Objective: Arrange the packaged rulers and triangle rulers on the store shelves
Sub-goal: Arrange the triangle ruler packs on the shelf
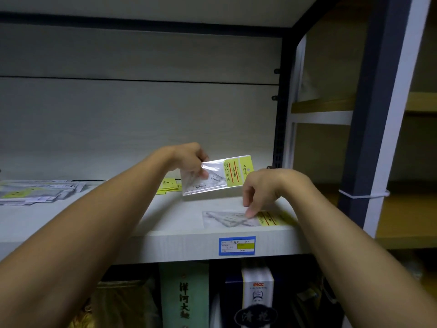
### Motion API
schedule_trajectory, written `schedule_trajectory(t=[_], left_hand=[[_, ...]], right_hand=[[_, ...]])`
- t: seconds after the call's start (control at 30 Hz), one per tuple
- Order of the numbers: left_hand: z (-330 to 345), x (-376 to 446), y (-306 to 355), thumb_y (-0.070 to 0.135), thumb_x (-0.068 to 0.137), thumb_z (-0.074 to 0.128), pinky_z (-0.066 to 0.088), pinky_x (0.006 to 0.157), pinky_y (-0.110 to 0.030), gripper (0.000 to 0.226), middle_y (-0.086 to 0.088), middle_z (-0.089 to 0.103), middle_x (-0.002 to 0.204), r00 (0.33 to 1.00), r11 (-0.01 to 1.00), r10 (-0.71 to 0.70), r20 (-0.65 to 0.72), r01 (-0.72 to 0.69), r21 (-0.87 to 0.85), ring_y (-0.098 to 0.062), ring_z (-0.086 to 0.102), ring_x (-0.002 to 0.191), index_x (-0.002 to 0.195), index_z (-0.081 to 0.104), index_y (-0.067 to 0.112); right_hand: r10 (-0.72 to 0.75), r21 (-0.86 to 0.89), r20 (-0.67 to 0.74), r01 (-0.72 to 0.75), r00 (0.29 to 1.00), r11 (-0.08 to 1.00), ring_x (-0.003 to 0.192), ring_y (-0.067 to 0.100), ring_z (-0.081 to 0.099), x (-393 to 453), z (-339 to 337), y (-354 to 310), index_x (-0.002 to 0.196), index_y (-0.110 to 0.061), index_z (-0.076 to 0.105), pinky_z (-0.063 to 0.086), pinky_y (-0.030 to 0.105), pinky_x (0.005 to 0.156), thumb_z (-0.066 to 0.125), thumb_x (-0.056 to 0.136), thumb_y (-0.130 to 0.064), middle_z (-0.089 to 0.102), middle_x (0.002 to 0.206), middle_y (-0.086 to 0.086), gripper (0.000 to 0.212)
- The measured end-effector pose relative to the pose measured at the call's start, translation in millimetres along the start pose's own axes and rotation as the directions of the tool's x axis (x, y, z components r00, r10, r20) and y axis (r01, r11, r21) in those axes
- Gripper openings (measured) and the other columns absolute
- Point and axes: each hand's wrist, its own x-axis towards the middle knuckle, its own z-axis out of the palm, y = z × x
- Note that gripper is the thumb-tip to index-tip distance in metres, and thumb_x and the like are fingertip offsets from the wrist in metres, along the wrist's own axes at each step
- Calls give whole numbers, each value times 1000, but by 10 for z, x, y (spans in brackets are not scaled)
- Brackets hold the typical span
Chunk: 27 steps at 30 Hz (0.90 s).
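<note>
At the far left of a pale shelf board [179, 242], a loose spread of packaged rulers [35, 192] lies flat, well apart from the work going on at the right end. Further along, a few yellow-carded packets [168, 185] sit toward the back, just behind the raised pack. The left hand [189, 158] grasps a packaged triangle ruler [216, 177] by its clear end, thumb on the front and fingers behind, holding it tilted above the board with its yellow header card pointing right. Below and to the right, the right hand [262, 188] reaches down with fingers loosely curled, its fingertips [250, 213] pressing on a second triangle ruler pack [243, 219] that lies flat near the front edge; it grips nothing, only steadies or nudges that pack. A blue price label [237, 245] is fixed to the shelf's front lip directly beneath this spot, which suggests this is the triangle rulers' place. The step in hand appears to be squaring the first pack before the next one goes down. The next move likely calls for the right hand to lift clear, then for the left to lower its pack onto or beside the flat one, header cards matched and edges aligned with the shelf front. Boxes [257, 287] stand on the shelf below, untouched.
</note>
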Motion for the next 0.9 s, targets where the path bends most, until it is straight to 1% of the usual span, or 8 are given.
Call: schedule_trajectory(t=[0.13,0.23,0.33,0.53,0.63,0.77,0.83,0.9], left_hand=[[14,-3,51,8,83,74,45,58,-22,16,9,65,65,1000,999,-9,7,8,34,-10,59,65,75,70,20],[17,-26,156,7,84,75,48,61,-23,10,1,71,74,999,999,-3,42,5,-38,-12,64,66,82,71,16],[112,-36,295,9,83,76,50,69,-23,13,-7,74,91,993,996,39,109,-29,-88,-18,67,77,95,73,10],[432,-14,498,13,82,77,51,82,-27,23,-1,73,99,966,998,51,255,-43,-35,-16,66,92,104,72,12],[494,-26,530,15,82,78,51,83,-28,25,0,73,100,958,999,27,286,-18,-33,-18,66,97,106,71,12],[513,-85,593,17,80,81,58,88,-35,27,-9,74,104,919,996,29,394,5,-85,-26,71,99,104,71,9],[511,-124,629,18,79,82,58,87,-35,29,-10,74,104,901,997,27,432,5,-73,-27,71,98,104,71,8],[513,-159,662,20,77,84,58,80,-31,35,-8,74,101,894,998,24,446,2,-58,-25,70,95,107,71,9]], right_hand=[[32,12,-170,-31,985,999,94,17,64,-79,-64,99,98,-15,77,55,35,89,79,82,-29,69,93,-5,21],[94,-13,-389,-108,917,994,93,23,60,-155,-187,190,89,-18,73,34,46,99,72,83,-19,68,90,1,5],[156,-31,-506,-199,848,980,94,28,57,-237,-298,239,87,-19,69,25,53,105,64,82,-9,65,90,4,13],[183,-59,-479,-240,858,969,99,30,55,-283,-286,275,96,-20,67,21,52,105,68,85,-9,65,93,4,16],[180,-63,-447,-231,876,971,96,28,56,-266,-233,303,96,-18,69,21,53,104,70,83,-9,67,92,4,16],[172,-69,-422,-221,890,973,97,28,57,-229,-184,350,96,-17,70,21,53,101,70,82,-10,67,92,4,16],[167,-71,-422,-216,891,974,96,28,58,-211,-177,370,96,-17,71,21,51,97,70,82,-10,68,92,4,16],[160,-70,-423,-208,892,976,95,29,58,-207,-182,389,95,-18,71,21,49,93,70,80,-10,68,89,4,17]])
